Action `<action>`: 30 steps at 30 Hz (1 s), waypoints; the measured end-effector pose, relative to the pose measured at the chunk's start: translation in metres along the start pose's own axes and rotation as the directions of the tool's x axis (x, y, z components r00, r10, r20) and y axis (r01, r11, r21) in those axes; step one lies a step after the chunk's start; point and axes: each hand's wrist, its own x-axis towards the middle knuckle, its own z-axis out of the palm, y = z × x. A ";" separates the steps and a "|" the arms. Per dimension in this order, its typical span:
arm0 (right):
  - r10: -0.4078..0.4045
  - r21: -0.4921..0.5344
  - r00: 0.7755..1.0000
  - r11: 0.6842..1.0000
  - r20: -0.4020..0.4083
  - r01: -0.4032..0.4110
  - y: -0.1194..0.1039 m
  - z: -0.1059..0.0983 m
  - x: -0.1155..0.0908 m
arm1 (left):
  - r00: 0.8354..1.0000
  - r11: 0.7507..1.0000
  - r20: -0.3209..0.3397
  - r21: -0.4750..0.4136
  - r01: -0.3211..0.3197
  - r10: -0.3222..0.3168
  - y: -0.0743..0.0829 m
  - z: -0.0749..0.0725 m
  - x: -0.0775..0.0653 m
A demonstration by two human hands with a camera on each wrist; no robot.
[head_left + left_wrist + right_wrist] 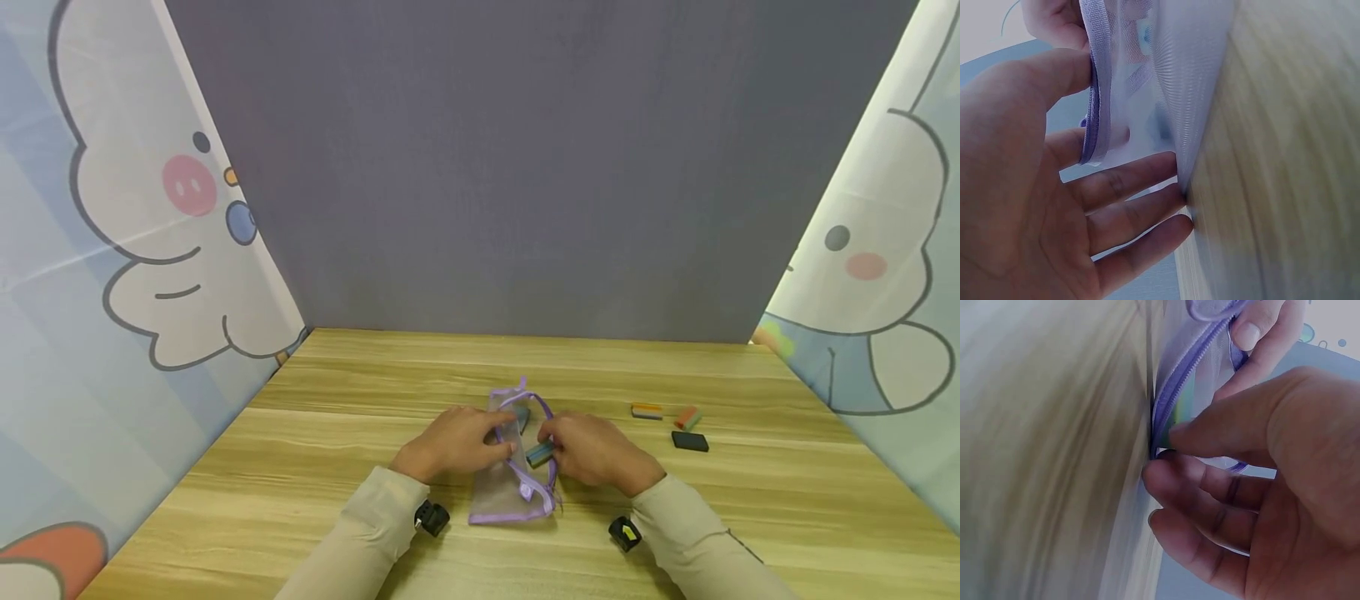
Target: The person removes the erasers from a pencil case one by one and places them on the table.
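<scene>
A mesh zipper pouch [498, 493] with purple edging lies in the middle of the wooden table, its zipped mouth spread apart. From the left, my left hand [459, 439] holds the pouch's edge between thumb and forefinger; the other fingers [1138, 219] stretch along the mesh. At the mouth's right side, my right hand [596, 450] pinches a small blue-green block [540, 453] between thumb and fingers. That block is partly inside the opening, and the purple zipper [1175, 394] runs beside it. A grey-blue piece [522, 417] shows within the pouch, partly covered by mesh.
To the right on the table [337, 400] lie an orange-and-grey block [647, 411], an orange-and-green block [687, 418] and a black block [690, 442]. A dark grey panel [525, 167] stands at the back. Printed cloth walls [112, 333] flank both sides.
</scene>
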 end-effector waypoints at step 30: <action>0.080 -0.018 0.997 0.997 0.018 -0.079 -0.011 0.001 0.000 | 1.000 1.000 -0.001 0.022 -0.016 0.016 0.000 0.001 0.000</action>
